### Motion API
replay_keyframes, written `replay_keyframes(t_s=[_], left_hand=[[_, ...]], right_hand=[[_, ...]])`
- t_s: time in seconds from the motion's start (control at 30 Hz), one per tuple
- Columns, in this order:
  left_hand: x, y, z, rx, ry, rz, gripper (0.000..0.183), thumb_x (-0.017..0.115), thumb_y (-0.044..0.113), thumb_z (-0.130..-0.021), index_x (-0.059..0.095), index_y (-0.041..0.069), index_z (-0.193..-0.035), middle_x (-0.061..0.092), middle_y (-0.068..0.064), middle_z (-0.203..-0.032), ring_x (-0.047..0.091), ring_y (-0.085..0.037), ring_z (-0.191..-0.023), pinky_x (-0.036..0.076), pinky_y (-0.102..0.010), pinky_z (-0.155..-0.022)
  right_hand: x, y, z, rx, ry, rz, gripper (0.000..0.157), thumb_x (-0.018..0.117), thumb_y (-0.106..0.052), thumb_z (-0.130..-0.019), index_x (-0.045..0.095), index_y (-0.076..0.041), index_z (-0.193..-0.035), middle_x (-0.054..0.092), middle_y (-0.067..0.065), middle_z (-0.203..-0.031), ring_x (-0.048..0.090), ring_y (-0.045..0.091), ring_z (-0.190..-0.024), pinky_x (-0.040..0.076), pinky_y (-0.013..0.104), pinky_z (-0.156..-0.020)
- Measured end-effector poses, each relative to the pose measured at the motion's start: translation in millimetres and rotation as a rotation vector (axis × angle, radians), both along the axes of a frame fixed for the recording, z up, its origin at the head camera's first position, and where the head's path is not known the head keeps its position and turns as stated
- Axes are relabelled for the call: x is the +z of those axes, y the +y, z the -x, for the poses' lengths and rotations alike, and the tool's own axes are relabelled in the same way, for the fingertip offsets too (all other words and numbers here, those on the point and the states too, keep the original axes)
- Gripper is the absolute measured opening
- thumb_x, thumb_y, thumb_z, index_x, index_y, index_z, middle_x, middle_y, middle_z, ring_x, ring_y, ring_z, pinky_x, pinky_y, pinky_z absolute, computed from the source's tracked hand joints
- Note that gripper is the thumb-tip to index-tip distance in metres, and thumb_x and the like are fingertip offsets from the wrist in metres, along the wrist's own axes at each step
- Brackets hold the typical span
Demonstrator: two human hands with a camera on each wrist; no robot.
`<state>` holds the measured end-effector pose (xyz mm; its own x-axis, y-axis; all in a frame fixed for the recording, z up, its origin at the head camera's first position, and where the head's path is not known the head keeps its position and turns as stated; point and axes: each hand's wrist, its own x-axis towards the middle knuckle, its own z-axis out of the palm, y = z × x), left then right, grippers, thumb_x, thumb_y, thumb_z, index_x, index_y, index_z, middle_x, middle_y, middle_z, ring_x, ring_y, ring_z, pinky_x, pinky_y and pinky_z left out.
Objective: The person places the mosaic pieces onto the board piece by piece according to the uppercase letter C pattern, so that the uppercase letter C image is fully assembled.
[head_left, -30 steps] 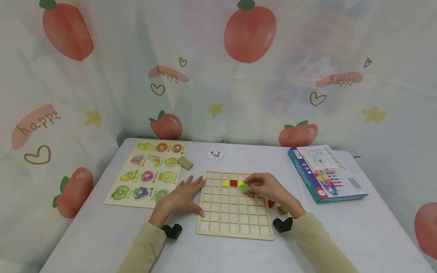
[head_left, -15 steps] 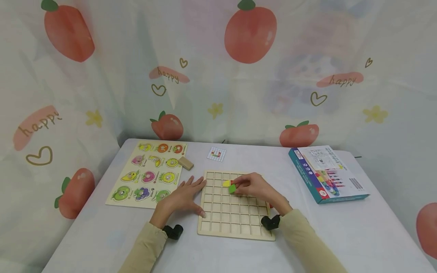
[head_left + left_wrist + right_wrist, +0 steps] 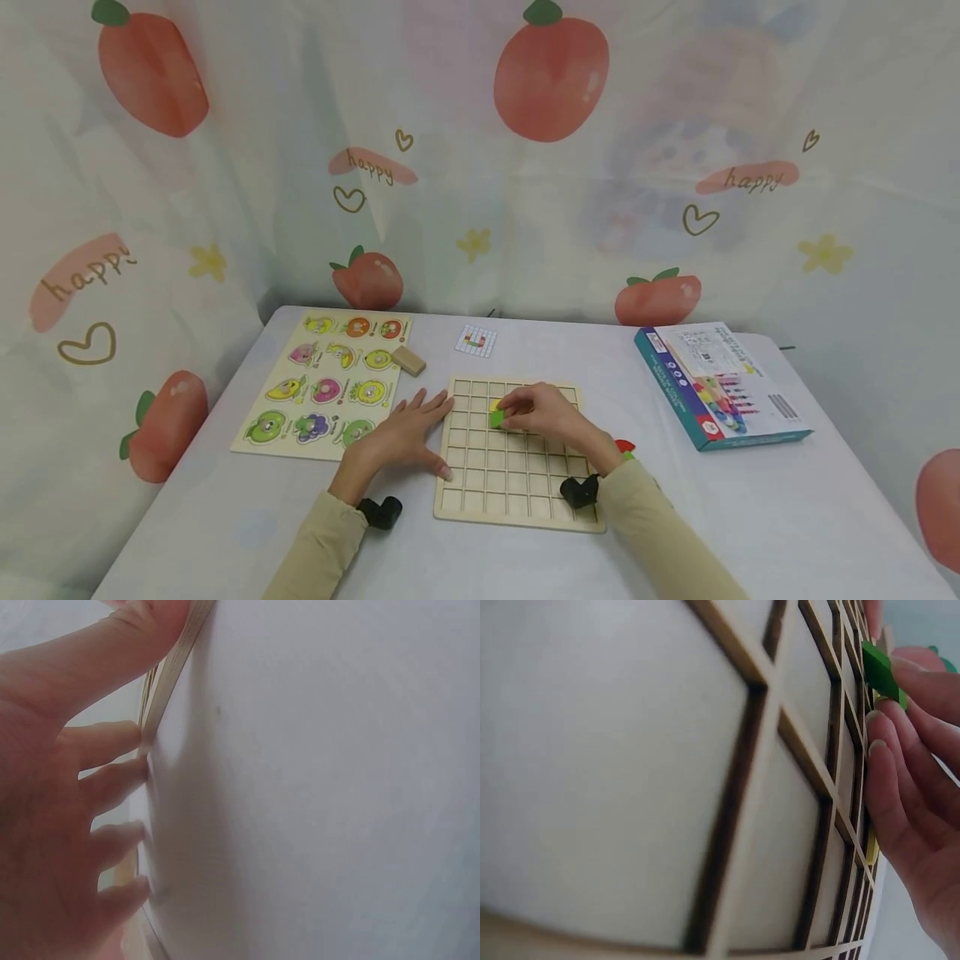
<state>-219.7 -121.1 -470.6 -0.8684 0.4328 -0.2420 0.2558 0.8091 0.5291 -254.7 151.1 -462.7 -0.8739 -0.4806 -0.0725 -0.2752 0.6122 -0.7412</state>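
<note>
A square wooden grid board (image 3: 495, 481) lies in the middle of the table. My right hand (image 3: 546, 413) is over its upper part and pinches a green block (image 3: 497, 419) between thumb and fingers. In the right wrist view the green block (image 3: 883, 671) is tilted close to the grid's ridges. Just behind it a bit of a yellow piece (image 3: 493, 405) shows; my hand covers the cells to its right. My left hand (image 3: 400, 435) rests along the board's left edge, fingers spread. Its thumb (image 3: 112, 652) touches that edge in the left wrist view.
Left stands a fruit puzzle board (image 3: 298, 390) with a plain wooden block (image 3: 408, 360) at its right edge. A small pattern card (image 3: 476, 341) lies behind the grid. At right are a teal-edged box (image 3: 722, 385) and a red piece (image 3: 624, 446) beside my right forearm.
My right hand has moved left across the board with the green block, covering the red piece that showed in the grid. The left hand stays at the board's edge.
</note>
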Motion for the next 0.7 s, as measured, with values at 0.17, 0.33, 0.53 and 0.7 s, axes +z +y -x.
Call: replay_keyframes(t_s=[0.17,0.33,0.53,0.7], left_hand=[[-1.7,-0.5,0.1,-0.004,0.0,-0.006,0.112,0.092,0.042,-0.072,0.032,0.015,-0.163,0.022,-0.003,-0.172,0.005,-0.033,-0.161,0.007,-0.055,-0.131],[0.4,-0.8,-0.8,-0.011,0.009,-0.002,0.111,0.092,0.042,-0.073,0.033,0.014,-0.162,0.023,-0.004,-0.172,0.007,-0.034,-0.161,0.008,-0.055,-0.131],[0.2,-0.7,-2.1,-0.014,0.003,-0.006,0.111,0.093,0.041,-0.073,0.034,0.013,-0.162,0.022,-0.004,-0.172,0.006,-0.034,-0.161,0.008,-0.054,-0.131],[1.5,-0.5,-2.4,-0.013,0.009,-0.021,0.11,0.093,0.04,-0.072,0.035,0.012,-0.161,0.024,-0.006,-0.172,0.007,-0.036,-0.161,0.008,-0.056,-0.131]], right_hand=[[0.2,-3.8,-1.6,-0.002,0.013,-0.041,0.025,0.082,-0.013,-0.087,0.077,-0.004,-0.11,0.068,-0.001,-0.083,0.057,0.011,-0.076,0.048,0.024,-0.07],[0.4,-3.3,-2.9,0.015,0.02,-0.044,0.025,0.081,-0.011,-0.088,0.076,-0.004,-0.112,0.069,-0.002,-0.085,0.059,0.01,-0.078,0.051,0.024,-0.073],[3.9,6.3,-8.2,0.03,0.078,-0.009,0.021,0.076,-0.008,-0.09,0.076,-0.003,-0.11,0.075,0.002,-0.094,0.064,0.011,-0.083,0.055,0.024,-0.076],[8.1,21.1,-13.1,-0.018,0.085,-0.023,0.016,0.074,-0.01,-0.093,0.077,-0.008,-0.108,0.074,0.001,-0.1,0.062,0.014,-0.085,0.055,0.026,-0.078]])
